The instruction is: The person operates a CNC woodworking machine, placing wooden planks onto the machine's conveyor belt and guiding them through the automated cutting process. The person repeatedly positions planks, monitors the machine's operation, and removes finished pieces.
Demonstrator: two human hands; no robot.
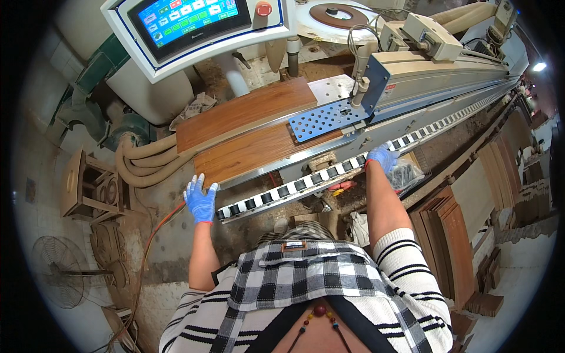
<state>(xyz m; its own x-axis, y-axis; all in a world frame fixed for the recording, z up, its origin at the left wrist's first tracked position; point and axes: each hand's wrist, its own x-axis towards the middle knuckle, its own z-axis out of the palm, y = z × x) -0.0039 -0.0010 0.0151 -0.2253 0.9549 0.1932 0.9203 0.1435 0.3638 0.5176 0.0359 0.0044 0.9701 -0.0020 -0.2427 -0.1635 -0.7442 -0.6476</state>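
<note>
My left hand (201,201), in a blue glove with white fingertips, is open with its fingers spread. It touches the left end of a wood-grain brown board (247,154) lying on the machine bed. The board's far end runs under a blue perforated plate (328,120). My right hand (382,157), gloved the same way, is curled over a long rail of black and white rollers (283,192) along the machine's near side. Its fingertips are partly hidden. A second brown board (247,113) lies behind the first.
A control panel with a lit screen (191,26) and a red button (263,9) stands at the far left. The long machine (435,82) stretches to the far right. Brown panels (444,241) are stacked at right. Ribbed hoses (144,165) and a fan (59,272) are at left.
</note>
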